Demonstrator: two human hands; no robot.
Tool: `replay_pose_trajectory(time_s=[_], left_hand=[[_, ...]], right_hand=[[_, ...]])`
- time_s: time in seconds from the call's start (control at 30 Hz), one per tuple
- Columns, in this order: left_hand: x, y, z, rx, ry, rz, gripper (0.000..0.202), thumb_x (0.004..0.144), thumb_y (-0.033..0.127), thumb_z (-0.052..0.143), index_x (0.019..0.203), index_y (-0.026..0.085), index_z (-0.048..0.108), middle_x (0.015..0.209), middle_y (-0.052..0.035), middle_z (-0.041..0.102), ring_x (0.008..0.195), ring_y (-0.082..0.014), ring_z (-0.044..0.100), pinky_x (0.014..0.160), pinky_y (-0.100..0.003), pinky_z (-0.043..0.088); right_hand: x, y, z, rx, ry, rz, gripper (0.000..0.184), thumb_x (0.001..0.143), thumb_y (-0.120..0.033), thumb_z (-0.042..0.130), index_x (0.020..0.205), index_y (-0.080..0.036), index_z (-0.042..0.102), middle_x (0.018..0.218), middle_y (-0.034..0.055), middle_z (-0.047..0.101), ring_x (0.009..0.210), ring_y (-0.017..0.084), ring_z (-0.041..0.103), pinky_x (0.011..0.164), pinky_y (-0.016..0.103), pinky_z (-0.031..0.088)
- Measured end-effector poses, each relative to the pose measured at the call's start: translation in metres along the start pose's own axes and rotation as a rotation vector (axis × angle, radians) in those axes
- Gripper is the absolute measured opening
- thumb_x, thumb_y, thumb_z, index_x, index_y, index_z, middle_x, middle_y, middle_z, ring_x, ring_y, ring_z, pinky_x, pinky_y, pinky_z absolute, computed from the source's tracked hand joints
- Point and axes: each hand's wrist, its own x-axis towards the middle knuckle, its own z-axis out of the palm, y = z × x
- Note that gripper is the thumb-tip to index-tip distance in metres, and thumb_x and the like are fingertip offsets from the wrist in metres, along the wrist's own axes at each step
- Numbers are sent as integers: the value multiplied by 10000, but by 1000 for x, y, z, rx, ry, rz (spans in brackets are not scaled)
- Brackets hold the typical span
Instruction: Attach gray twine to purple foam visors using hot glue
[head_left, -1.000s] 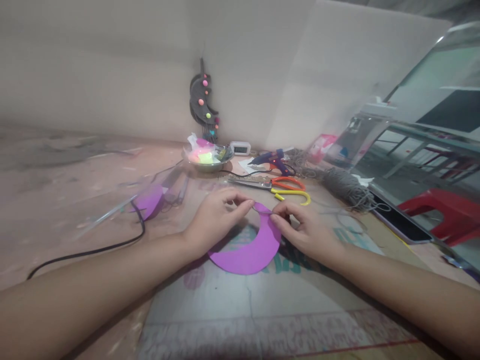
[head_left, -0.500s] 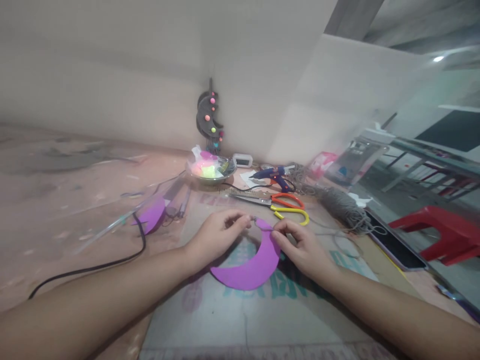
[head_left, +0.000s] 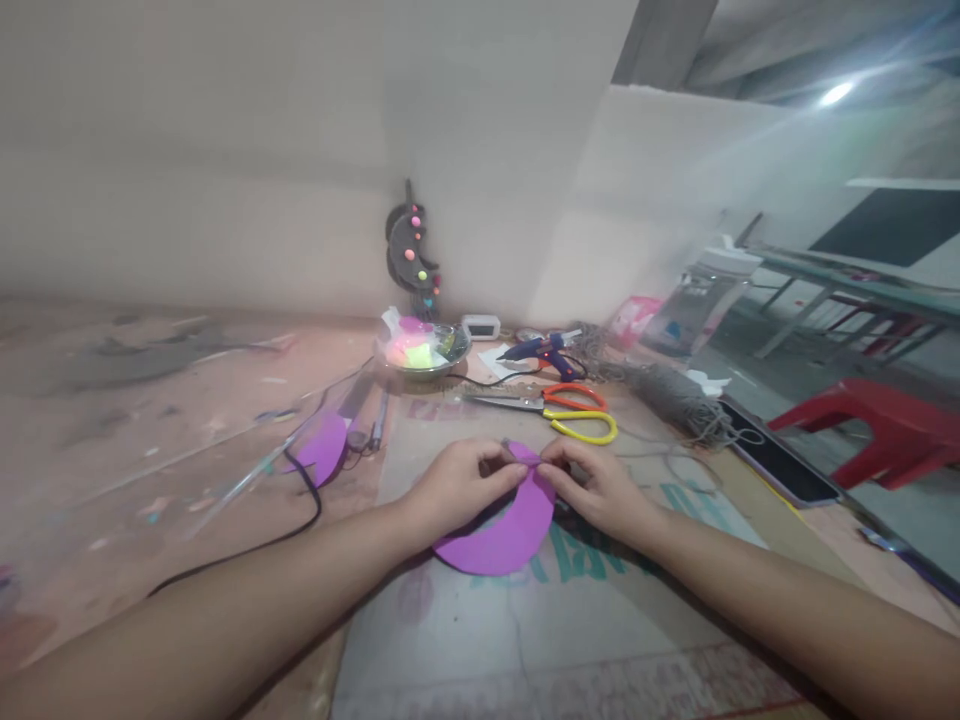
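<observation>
A purple crescent cut-out (head_left: 501, 543), paper or foam sheet, is held upright over a cardboard sheet between my two hands. My left hand (head_left: 466, 487) is closed in a pinch at the inner edge near its upper tip. At the outer edge, opposite, my right hand (head_left: 598, 486) pinches it too, fingertips almost meeting the left ones. A thin grey strand (head_left: 531, 461) crosses the crescent between the fingertips; where its ends go is hidden. Beyond the hands lie scissors (head_left: 559, 408) with one orange and one yellow handle.
A blue glue gun (head_left: 544, 352) lies behind the scissors, near a bowl of colourful bits (head_left: 426, 352). Grey yarn (head_left: 679, 405) and a phone (head_left: 784, 460) are on the right. Another purple piece (head_left: 324, 447) lies left beside a black cord (head_left: 307, 480). A dark crescent ornament (head_left: 409, 250) stands against the wall.
My left hand has moved right, from the crescent's upper tip to its inner edge, close to the right fingertips. The right hand keeps its pinch. The camera view has shifted slightly.
</observation>
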Motion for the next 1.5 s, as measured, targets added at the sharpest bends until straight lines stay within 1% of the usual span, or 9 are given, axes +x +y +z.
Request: replay_pose_trajectory(time_s=[0.17,0.3,0.5,0.73,0.9,1.07,1.2,1.3,1.5], left_hand=[[0,-2,0,-69,28,-54,270,836,396,584,745,158,671,719,-10,674,696,-159,593,636,-242,427],[0,-5,0,-152,3,-120,319,832,442,587,686,160,625,636,10,619,587,-127,529,549,-228,376],[0,-7,1,-139,18,-23,340,868,440,531,673,165,576,648,3,600,615,-130,530,586,-236,392],[-2,-3,3,-123,7,-40,292,833,424,551,699,168,593,656,5,605,619,-136,535,589,-236,388],[-2,-2,3,-134,11,-43,277,833,407,549,703,166,593,659,6,600,630,-136,537,602,-238,398],[-2,-4,4,-137,-3,-45,272,840,392,550,701,161,586,658,11,592,631,-130,529,595,-234,389],[-1,-5,4,-136,-1,-59,274,841,401,555,713,162,597,660,15,596,624,-130,528,582,-233,382],[-2,-5,3,-128,-4,-60,275,845,397,551,708,163,595,655,17,592,620,-128,525,580,-233,379],[-1,-3,2,-112,-8,-46,267,850,386,549,718,159,595,670,17,589,633,-124,518,598,-234,378]], right_hand=[[1,8,-12,-63,152,-102,175,914,-329,533,1022,-195,564,852,39,610,746,166,572,688,294,476],[8,15,-29,-133,280,-125,145,916,-311,526,1005,-198,546,895,45,577,807,177,564,729,310,474],[27,49,-64,-176,272,103,225,898,-370,549,1014,-181,584,957,64,645,862,199,615,772,338,500],[63,83,-91,-387,152,258,453,867,-285,596,1279,-100,560,1303,191,604,1071,264,639,936,389,499],[106,93,-84,-399,91,343,480,842,-295,645,1275,-92,598,1205,181,685,1041,283,673,906,369,512],[129,93,-64,-391,68,341,348,806,-305,693,1087,-101,696,1044,149,743,950,271,694,847,339,515],[133,90,-51,-392,129,331,354,801,-288,695,1102,-102,681,1022,161,740,946,283,689,830,350,508],[133,83,-57,-380,216,337,394,819,-324,675,1140,-97,660,1034,176,733,956,294,683,817,357,505],[106,46,-79,-255,296,346,331,895,-389,545,872,-103,709,787,135,748,723,228,701,660,297,527]])
